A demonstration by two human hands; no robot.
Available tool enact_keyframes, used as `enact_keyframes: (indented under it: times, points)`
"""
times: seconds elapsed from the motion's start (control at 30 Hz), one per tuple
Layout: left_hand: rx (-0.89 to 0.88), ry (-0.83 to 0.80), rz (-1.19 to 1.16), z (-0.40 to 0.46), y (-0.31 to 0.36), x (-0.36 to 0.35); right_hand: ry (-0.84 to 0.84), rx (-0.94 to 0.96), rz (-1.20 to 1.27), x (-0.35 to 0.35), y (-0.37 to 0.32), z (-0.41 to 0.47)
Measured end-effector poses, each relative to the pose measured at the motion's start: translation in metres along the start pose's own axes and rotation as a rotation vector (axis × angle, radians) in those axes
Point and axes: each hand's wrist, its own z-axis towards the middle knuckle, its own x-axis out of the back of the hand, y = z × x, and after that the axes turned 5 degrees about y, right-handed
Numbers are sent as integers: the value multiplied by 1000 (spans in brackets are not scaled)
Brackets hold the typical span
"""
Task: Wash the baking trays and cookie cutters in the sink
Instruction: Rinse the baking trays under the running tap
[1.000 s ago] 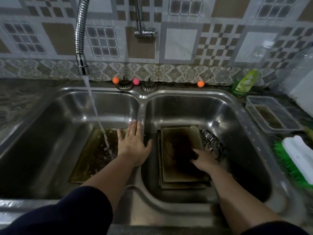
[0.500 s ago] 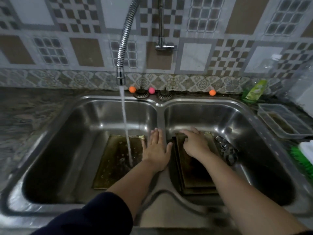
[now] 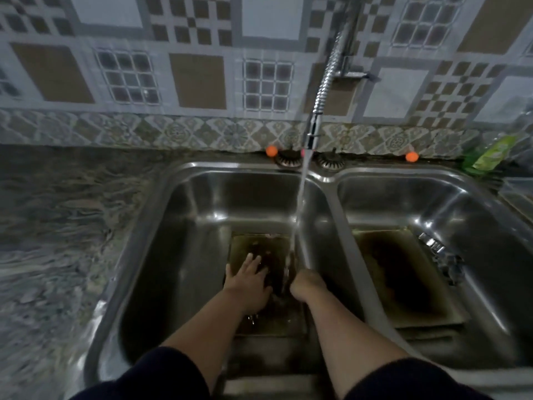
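A dirty baking tray [image 3: 259, 245] lies flat in the left basin under the running water. My left hand [image 3: 249, 280] rests flat on it with fingers spread, holding nothing. My right hand [image 3: 307, 284] is beside it at the tray's right side, right under the stream, its fingers curled downward and hidden. A stack of dark, stained baking trays [image 3: 403, 272] sits in the right basin. Metal cookie cutters [image 3: 442, 256] lie against that stack's right edge.
A flexible metal faucet [image 3: 320, 111] pours water [image 3: 297, 215] into the left basin near the steel divider [image 3: 343, 241]. A green soap bottle [image 3: 490, 155] leans at the back right. Orange balls [image 3: 271, 151] sit behind the sink. Stone counter [image 3: 57, 226] lies left.
My right hand left the stack in the right basin and came into the left basin. My left hand slid from the divider onto the left tray. The view swung left.
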Motion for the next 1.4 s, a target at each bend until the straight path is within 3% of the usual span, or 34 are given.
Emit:
enact_keyframes:
  times: [0.13,0.3,0.47,0.63,0.8,0.97,1.1,1.2,1.4]
  points:
    - [-48,-105,-2,14,-10,-12,95,-100,41,-17,-5,16]
    - [-75,-139,-137,27,-5,-21,43,-140,78,-17,-9,19]
    - [-20,66,-301,45,-11,-20,-9,-33,487,-4,-16,1]
    - [120,167,-573,57,-13,2,51,179,462,15,-32,-20]
    - [257,74,-514,42,-31,2,193,239,371,52,-37,-32]
    - [319,150,-1046,17,-39,7,130,186,495,79,-28,-37]
    - [320,261,-1286,-1,-50,24,184,166,493,75,-22,-34]
    - [265,281,-1465,-19,-53,37,183,145,411,61,-23,-26]
    - [168,379,-1448,-41,-52,47,373,342,-185,0,-22,-23]
